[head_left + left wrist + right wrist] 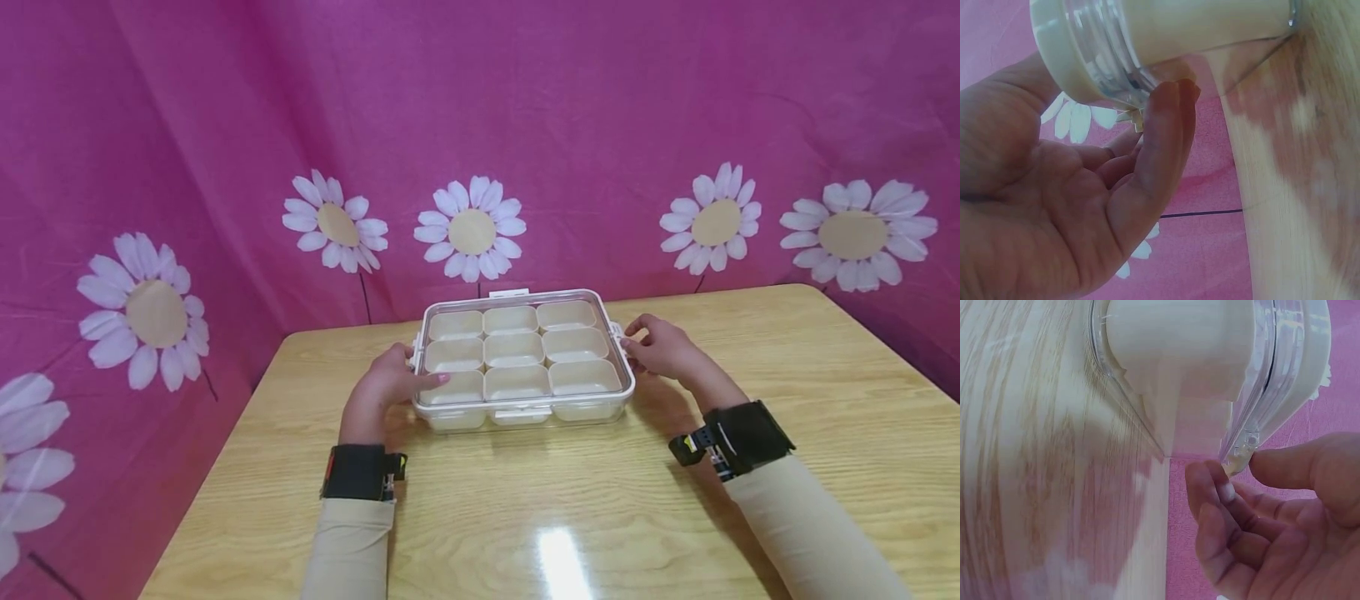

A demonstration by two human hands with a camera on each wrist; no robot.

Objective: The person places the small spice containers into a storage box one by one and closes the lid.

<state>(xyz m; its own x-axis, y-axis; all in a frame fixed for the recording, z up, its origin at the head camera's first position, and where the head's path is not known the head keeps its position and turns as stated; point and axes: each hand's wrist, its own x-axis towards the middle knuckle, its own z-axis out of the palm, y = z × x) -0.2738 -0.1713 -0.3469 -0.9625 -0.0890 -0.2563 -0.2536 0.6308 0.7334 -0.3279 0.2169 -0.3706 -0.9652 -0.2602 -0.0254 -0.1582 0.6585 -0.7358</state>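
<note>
A clear divided storage box (517, 358) with a white-rimmed transparent lid lies on the table, with several cream compartment cups visible inside. My left hand (390, 379) grips its left side, thumb over the lid's edge and fingers by the side latch. In the left wrist view, the fingers of that hand (1085, 194) bend up beside the box wall, under the white lid rim (1060, 50). At the opposite end, my right hand (663, 346) pinches the right side latch (1244, 453) between thumb and fingers. White latches (522, 414) also sit on the front and back edges.
The box stands near the back of a wood-grain table (525, 508). A magenta cloth (585, 125) printed with white daisies hangs behind the table and along its left side. Black wrist straps (750, 437) carry small cameras on both forearms.
</note>
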